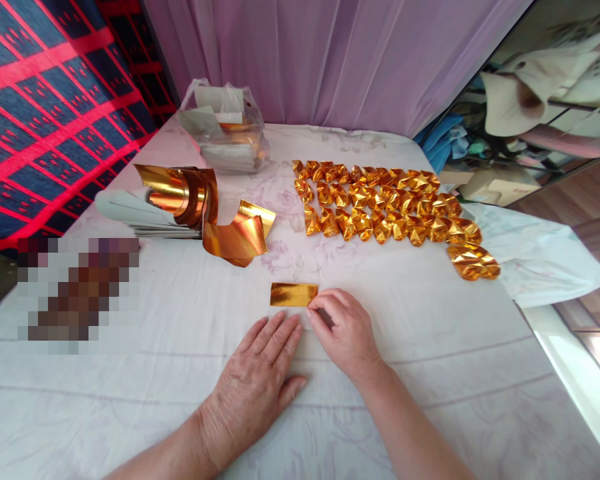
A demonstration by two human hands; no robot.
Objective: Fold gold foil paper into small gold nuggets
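- Gold foil strip (pixel 293 295): flat on the bench (pixel 180 300), folded foil pieces (pixel 416 231) beyond it to the right.
- Right hand (pixel 347 330): thumb and forefinger pinched on the strip's near right corner.
- Left hand (pixel 253 373): fingers flat, thumb apart, just short of the strip.
- Held at one corner only, it could skid or crease if tugged.

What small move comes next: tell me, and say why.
I'd slide the left hand forward to steady the strip. The right hand has its fingertips only at the strip's near right corner, while the left lies palm down just short of it.
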